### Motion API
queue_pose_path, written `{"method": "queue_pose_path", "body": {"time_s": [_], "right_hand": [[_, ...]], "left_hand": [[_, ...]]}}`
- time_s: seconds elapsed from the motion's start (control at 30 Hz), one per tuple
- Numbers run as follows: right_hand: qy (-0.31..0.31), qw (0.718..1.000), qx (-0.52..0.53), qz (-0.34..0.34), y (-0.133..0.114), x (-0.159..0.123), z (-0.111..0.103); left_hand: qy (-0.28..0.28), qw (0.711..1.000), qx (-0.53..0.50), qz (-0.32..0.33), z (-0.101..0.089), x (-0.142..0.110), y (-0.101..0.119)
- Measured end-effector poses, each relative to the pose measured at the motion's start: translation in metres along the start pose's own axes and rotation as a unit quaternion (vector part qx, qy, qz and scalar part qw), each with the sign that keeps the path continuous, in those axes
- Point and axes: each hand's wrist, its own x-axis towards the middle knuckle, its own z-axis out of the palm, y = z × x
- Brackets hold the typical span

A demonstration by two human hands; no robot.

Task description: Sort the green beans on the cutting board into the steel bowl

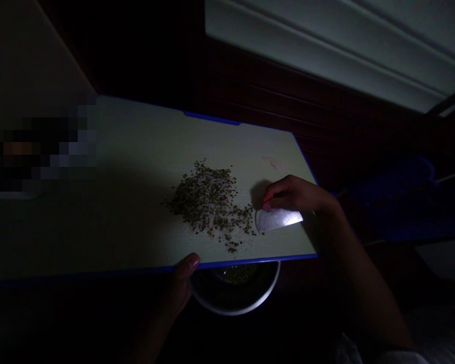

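Observation:
A loose heap of small greenish beans [208, 194], like mung beans, lies spread on a pale table [144, 131] with a blue edge. To the right of the heap, my right hand [293, 194] pinches a thin, shiny half-round plate [278, 219], its lower edge close to the tabletop and its left end near the stray beans. Below the front edge sits a metal bowl [256, 303] with more beans inside, partly hidden by the table. My left hand [182, 283] is at the bowl's left rim, thumb against the table edge; its other fingers are hidden in the dark.
Pale ridged panels [326, 45] slope across the upper right. A dark blue object [398, 179], too dim to make out, is beyond the table's right end. At the left, a blurred-out patch [41, 146] covers something on or beside the table. The room is very dark.

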Motion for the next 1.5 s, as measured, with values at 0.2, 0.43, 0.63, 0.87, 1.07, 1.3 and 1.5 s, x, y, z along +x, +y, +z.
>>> {"method": "queue_pose_path", "body": {"time_s": [0.2, 0.43, 0.63, 0.87, 1.07, 1.3, 1.5], "right_hand": [[-0.014, 0.999, -0.009, -0.032, 0.002, 0.001, 0.004], [-0.071, 0.997, 0.018, -0.028, -0.004, -0.002, 0.009], [-0.093, 0.995, 0.005, -0.043, -0.006, -0.003, 0.009], [-0.129, 0.989, -0.008, -0.066, -0.014, -0.006, 0.013], [-0.147, 0.987, 0.001, -0.064, -0.021, -0.005, 0.017], [-0.055, 0.996, -0.006, -0.064, -0.022, -0.008, 0.009], [0.017, 0.997, -0.038, -0.072, -0.016, -0.008, 0.003]], "left_hand": [[-0.01, 1.0, 0.01, 0.02, -0.001, -0.002, -0.002], [-0.007, 0.999, 0.029, 0.014, -0.01, 0.0, -0.007], [-0.012, 0.999, 0.033, 0.022, -0.012, 0.001, -0.008], [-0.01, 0.998, 0.05, 0.029, -0.013, 0.0, -0.009], [-0.017, 0.999, 0.033, 0.029, -0.007, -0.003, -0.007], [0.01, 1.0, -0.005, 0.018, -0.01, 0.002, -0.009], [0.008, 1.0, 0.002, -0.002, -0.01, 0.002, -0.009]]}}
